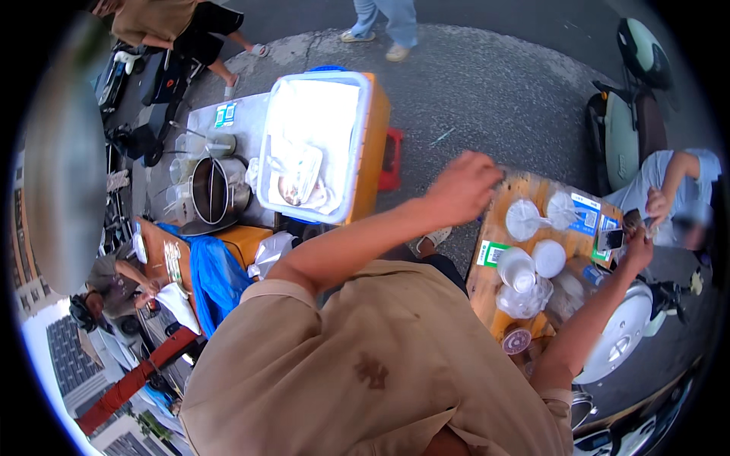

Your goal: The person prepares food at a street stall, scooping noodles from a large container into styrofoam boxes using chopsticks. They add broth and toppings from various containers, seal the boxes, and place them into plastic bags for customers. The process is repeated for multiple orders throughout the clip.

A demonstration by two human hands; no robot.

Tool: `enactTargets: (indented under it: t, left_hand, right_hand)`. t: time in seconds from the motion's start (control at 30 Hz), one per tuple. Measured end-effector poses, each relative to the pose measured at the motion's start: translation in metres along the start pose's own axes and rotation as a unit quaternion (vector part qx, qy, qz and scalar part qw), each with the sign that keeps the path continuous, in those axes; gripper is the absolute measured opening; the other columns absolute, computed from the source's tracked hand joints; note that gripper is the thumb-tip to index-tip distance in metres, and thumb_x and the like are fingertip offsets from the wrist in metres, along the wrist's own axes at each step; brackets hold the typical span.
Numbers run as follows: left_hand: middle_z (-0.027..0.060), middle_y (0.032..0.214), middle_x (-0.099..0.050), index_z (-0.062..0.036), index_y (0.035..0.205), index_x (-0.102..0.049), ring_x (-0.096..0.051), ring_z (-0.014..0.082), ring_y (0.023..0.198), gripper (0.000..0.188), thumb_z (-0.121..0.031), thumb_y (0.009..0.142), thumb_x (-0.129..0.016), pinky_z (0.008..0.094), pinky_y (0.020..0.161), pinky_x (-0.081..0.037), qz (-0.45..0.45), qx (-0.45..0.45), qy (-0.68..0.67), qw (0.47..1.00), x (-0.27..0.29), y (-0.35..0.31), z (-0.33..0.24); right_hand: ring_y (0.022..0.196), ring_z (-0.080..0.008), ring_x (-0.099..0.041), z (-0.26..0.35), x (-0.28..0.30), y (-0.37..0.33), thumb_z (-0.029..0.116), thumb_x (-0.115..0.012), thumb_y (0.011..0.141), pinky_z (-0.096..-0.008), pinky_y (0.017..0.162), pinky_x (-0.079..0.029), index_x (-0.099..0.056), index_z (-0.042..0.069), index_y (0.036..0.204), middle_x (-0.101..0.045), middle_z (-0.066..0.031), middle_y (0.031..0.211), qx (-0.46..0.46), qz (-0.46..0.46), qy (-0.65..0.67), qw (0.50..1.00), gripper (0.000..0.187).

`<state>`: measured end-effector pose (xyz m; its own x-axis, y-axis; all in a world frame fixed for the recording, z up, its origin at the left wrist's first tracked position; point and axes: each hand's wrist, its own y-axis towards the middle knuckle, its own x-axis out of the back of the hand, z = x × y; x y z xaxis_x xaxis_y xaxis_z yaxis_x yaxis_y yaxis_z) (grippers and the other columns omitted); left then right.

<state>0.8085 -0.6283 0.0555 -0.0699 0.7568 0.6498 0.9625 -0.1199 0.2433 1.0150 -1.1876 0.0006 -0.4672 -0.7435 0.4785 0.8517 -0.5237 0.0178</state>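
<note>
My left arm reaches across to the near-left corner of a wooden table (487,228). The left hand (468,184) is closed, its fingertips curled at the table's edge; whatever they hold, if anything, is too small to make out. On the right, my right hand (639,249) is closed around a small dark thing (631,219) whose kind I cannot tell. Another person's hand (658,204) is close by it. A phone (610,240) lies beside my right hand. Tied clear plastic bags (523,220), stacked white lids (517,270) and a lidded cup (516,340) sit on the table.
Left of me stands a yellow box (369,152) with a white, blue-rimmed tub on top. Near it are a steel pot (217,190) and a blue plastic sheet (209,277). A red stool (391,159) is behind the box. Passers-by and a parked scooter (620,140) surround the stall.
</note>
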Motion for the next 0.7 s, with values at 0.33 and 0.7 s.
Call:
enactTargets:
  t: [0.33, 0.7]
  left_hand:
    - [0.0329, 0.137, -0.051, -0.0014, 0.144, -0.050, -0.049, 0.0454, 0.129, 0.092, -0.045, 0.073, -0.089, 0.0481, 0.108, -0.044, -0.170, 0.439, 0.247, 0.847, 0.244, -0.266, 0.198]
    - [0.0029, 0.088, -0.067, 0.0010, 0.112, -0.068, -0.059, 0.0093, 0.074, 0.020, -0.011, 0.097, -0.062, 0.0252, 0.067, -0.050, -0.211, 0.431, -0.029, 0.877, 0.234, -0.275, 0.237]
  right_hand:
    - [0.068, -0.0100, -0.066, 0.022, -0.023, 0.065, 0.038, -0.077, 0.088, -0.0258, 0.062, -0.055, -0.072, -0.002, 0.089, -0.069, -0.0035, 0.075, -0.033, 0.014, -0.244, 0.969, 0.040]
    - [0.095, -0.0375, -0.074, 0.038, -0.023, 0.036, 0.060, -0.065, 0.086, -0.0464, 0.083, -0.057, -0.077, 0.012, 0.111, -0.076, -0.0188, 0.100, 0.096, -0.126, -0.387, 0.908, 0.056]
